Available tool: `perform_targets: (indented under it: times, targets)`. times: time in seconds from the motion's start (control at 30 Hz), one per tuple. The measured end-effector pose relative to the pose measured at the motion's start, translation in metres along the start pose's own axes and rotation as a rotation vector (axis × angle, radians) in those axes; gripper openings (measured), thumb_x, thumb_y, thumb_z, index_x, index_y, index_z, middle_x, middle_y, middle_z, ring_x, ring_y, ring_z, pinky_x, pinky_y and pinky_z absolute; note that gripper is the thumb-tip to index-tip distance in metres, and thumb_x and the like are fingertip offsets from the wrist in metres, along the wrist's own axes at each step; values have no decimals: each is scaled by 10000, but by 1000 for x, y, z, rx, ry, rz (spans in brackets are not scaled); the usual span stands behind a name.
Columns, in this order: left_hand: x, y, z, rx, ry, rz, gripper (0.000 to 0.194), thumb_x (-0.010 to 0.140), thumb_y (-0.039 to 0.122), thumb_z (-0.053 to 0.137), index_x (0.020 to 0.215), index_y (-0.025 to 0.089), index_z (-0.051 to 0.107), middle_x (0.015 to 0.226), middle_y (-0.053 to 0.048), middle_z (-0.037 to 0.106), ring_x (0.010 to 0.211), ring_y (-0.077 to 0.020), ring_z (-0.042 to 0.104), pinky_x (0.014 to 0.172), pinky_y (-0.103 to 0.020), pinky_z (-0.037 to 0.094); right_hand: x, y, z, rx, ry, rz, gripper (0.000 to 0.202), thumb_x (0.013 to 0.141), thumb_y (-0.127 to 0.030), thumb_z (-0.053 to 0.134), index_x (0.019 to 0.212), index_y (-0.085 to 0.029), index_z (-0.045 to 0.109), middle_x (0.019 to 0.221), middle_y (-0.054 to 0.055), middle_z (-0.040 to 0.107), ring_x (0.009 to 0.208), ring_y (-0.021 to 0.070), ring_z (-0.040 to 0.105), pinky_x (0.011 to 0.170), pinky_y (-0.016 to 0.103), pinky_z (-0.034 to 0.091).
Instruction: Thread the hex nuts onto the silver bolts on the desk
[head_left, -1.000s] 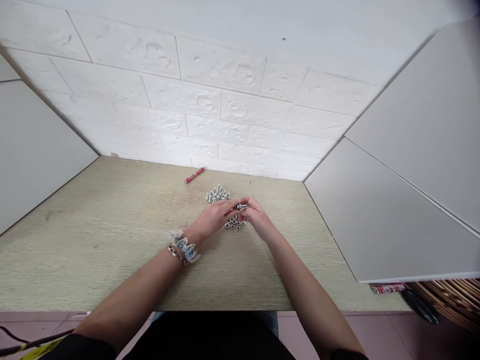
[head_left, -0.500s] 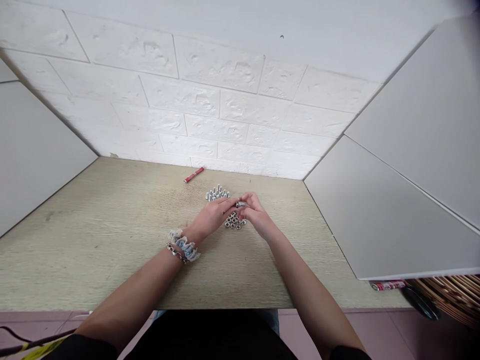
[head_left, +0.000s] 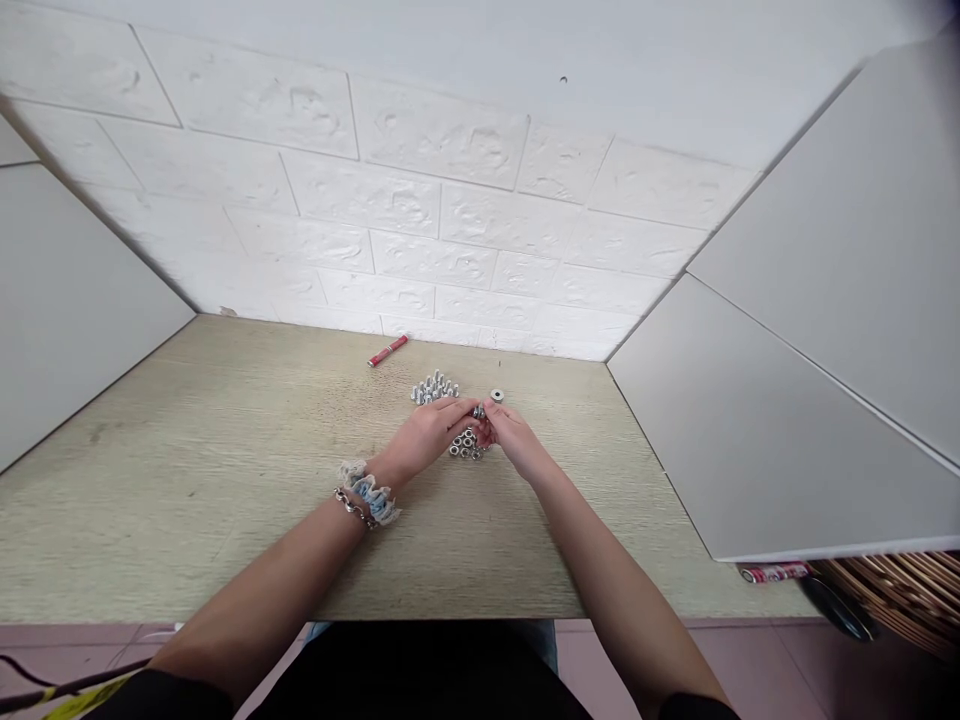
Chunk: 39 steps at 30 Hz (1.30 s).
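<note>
Between my two hands is a small silver bolt (head_left: pixel 478 411) with what looks like a nut or washer on it. My left hand (head_left: pixel 431 432) pinches its left side, and the fingers of my right hand (head_left: pixel 512 432) close on its right end. Several upright bolts (head_left: pixel 433 388) stand just behind my left hand. Several nuts (head_left: pixel 466 444) lie on the table below my fingertips, partly covered by my right hand. A silver washer (head_left: pixel 497 396) rests just beyond my right fingertips.
A red marker (head_left: pixel 388 350) lies near the white brick wall (head_left: pixel 397 205). Grey panels rise at the left and right of the wooden table (head_left: pixel 247 440). Another red marker (head_left: pixel 777 572) and a dark object (head_left: pixel 838 605) sit at the lower right.
The fingers of my right hand have closed in on the bolt's right end, and the bolt shows less. The washer beyond them is now uncovered. My left hand has barely moved.
</note>
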<state>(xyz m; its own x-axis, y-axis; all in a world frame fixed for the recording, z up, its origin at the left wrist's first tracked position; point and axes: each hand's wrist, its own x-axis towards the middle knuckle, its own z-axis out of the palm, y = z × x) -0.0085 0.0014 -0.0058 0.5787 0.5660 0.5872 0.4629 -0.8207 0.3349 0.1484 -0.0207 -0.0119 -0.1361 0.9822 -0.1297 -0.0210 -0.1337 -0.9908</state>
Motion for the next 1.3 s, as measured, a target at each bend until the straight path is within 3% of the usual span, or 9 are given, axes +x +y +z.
perform_targets:
  times: [0.1,0.2,0.4,0.57,0.73,0.87,1.0,1.13,1.3]
  targets:
    - [0,-2,1,4,15,-7,271,862,280,436,1087,169,538,888,-41,636,756,-112,594,674,-215,471,-4,-6,-1,219,29,-90,328,557,-161,558,830,-237,392,908,-24,522,733,117,501,524,208,391]
    - [0,-3,2,14,47,5,246,860,290,438,1035,166,558,863,-42,629,730,-111,591,655,-213,468,-6,-11,-3,361,80,-130,478,470,-108,501,893,-270,347,1068,-25,470,808,118,477,524,198,409]
    - [-1,-1,2,28,36,14,266,864,290,430,1075,168,537,865,-42,631,746,-119,595,662,-224,471,-2,-8,-3,187,126,26,220,693,-408,475,791,-214,439,787,-2,541,560,102,483,424,208,322]
    - [-1,1,1,50,29,35,250,868,294,418,1020,150,554,865,-51,635,743,-123,595,656,-224,471,1,0,-2,-73,32,126,541,757,-647,300,491,-183,383,446,-8,418,391,81,371,412,236,272]
    - [-1,0,2,43,8,14,256,870,279,414,1062,167,541,913,-49,636,780,-125,599,677,-224,476,-5,-7,1,124,-35,116,239,683,-405,512,666,-201,388,526,-54,398,426,74,379,400,204,261]
    - [-1,-3,3,32,26,-7,262,865,288,425,1056,156,546,872,-50,638,735,-124,602,648,-226,479,-9,-15,1,294,14,104,389,503,-201,517,831,-255,316,728,-77,434,445,46,374,364,160,183]
    - [-1,-3,3,24,32,-5,266,865,279,425,1073,160,539,898,-56,639,763,-128,606,669,-235,486,-5,-13,-2,267,34,196,271,637,-397,479,814,-241,346,680,-65,420,409,47,326,348,163,127]
    - [-1,0,2,28,22,11,254,866,267,420,1057,154,544,899,-57,638,779,-131,604,689,-239,488,-1,-5,-2,120,-39,294,467,730,-649,318,641,-193,371,507,-57,333,374,49,237,344,188,114]
    - [0,2,0,18,-33,-11,266,869,265,414,1085,162,532,917,-55,633,797,-130,597,699,-239,482,-6,-9,-1,155,-90,245,317,713,-491,472,650,-194,380,503,-62,351,381,47,244,354,192,109]
